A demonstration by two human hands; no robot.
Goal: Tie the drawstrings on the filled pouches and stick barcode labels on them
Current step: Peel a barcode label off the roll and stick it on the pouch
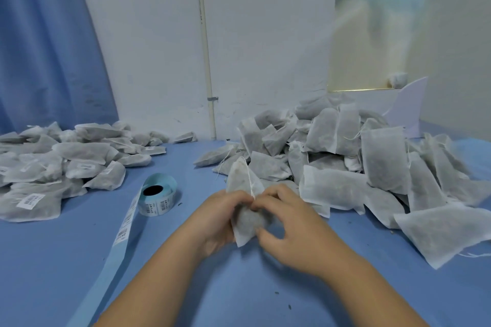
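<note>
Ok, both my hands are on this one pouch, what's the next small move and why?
Probably pull the drawstring tight and knot it. The left hand and right hand both pinch the pouch at its gathered neck, the string lies loose over its top, and no label shows on it. The label roll sits to the left for afterwards.

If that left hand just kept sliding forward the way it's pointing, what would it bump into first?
The left hand would likely meet the right hand first, since both grip the same pouch; beyond that, the right-side pouch heap. Depth is unclear.
</note>
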